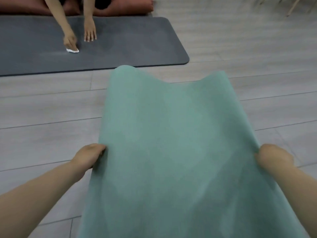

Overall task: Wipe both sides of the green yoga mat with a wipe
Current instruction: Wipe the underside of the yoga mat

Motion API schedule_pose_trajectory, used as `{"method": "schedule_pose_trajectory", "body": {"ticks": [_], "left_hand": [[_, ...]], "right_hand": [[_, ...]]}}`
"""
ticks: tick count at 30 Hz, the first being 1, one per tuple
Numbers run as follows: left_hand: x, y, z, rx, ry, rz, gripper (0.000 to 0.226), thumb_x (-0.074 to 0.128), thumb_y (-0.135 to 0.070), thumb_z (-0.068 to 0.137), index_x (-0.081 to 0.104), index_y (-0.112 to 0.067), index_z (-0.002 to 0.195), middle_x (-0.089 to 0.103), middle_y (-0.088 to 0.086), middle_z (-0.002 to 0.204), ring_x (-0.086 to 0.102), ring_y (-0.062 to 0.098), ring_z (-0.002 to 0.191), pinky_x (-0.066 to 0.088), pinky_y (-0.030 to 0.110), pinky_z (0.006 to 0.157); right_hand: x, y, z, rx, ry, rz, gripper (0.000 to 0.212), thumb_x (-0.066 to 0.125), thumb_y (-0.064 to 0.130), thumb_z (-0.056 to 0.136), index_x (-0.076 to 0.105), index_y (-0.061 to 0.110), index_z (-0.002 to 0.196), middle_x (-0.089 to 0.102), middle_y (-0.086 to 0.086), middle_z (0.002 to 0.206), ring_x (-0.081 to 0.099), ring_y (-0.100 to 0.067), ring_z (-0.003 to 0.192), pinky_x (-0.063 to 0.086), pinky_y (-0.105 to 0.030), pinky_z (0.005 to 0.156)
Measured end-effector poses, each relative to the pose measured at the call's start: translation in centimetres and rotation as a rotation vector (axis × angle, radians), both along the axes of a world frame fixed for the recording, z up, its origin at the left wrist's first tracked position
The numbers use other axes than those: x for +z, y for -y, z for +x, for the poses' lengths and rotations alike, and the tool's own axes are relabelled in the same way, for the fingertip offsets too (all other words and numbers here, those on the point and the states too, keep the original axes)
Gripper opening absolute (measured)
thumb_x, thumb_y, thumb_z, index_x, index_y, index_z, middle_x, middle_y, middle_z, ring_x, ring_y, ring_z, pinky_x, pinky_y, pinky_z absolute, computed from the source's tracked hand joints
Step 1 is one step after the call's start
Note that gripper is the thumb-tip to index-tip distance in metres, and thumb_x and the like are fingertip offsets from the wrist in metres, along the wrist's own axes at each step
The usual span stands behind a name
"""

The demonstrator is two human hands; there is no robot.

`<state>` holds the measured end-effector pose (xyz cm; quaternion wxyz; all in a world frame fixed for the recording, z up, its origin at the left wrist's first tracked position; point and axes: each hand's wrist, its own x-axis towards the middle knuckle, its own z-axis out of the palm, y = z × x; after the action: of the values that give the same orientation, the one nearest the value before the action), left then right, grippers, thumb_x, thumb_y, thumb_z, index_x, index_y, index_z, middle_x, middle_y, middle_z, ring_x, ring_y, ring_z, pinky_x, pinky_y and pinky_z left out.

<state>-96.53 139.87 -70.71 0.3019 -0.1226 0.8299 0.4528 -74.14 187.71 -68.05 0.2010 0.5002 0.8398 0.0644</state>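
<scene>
The green yoga mat (173, 143) fills the middle of the head view, running from the bottom edge up toward the centre, its far end raised and wavy rather than lying flat on the floor (42, 109). The left hand (89, 156) holds the mat's left edge, its grip clenched on the material with the fingers curled round the border. The right hand (272, 156) holds the right edge in the same way, fingers tucked under the rim so the grip grasps the mat. Both bare forearms reach in from the lower corners, and the mat spans the space between them. The floor is pale grey planks. Farther off, at the upper left, a grey mat (120, 42) lies flat on the floor, well apart from the green one. A second person kneels behind it; one of their hands presses a small white wipe (72, 50) onto the grey mat, and the other hand (90, 32) rests flat on it just beside. Behind that person lies a reddish-brown cushion (127, 6), against the far edge of the grey mat.
</scene>
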Motion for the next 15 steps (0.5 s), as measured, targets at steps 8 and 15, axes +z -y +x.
{"method": "schedule_pose_trajectory", "body": {"ticks": [8,15], "left_hand": [[-3.1,2.1,2.5,0.106,0.261,0.171,0.058,0.066,-0.064,0.082,0.071,-0.017,0.115,0.072,0.008,0.115,0.066,0.029,0.109,0.050,0.046,0.097],[-2.2,-2.6,3.1,-0.108,0.370,0.247,0.059,0.060,-0.074,0.079,0.069,-0.031,0.118,0.074,-0.006,0.106,0.068,0.020,0.098,0.052,0.040,0.091]], "right_hand": [[-1.6,-0.4,0.7,-0.028,-0.005,-0.008,0.033,0.044,0.015,0.089,0.061,0.009,0.117,0.062,-0.010,0.121,0.060,-0.029,0.110,0.048,-0.036,0.088],[-3.6,-0.6,2.1,-0.095,-0.201,-0.060,0.030,0.042,0.013,0.090,0.051,0.006,0.117,0.059,-0.016,0.117,0.059,-0.034,0.107,0.047,-0.038,0.086]]}}
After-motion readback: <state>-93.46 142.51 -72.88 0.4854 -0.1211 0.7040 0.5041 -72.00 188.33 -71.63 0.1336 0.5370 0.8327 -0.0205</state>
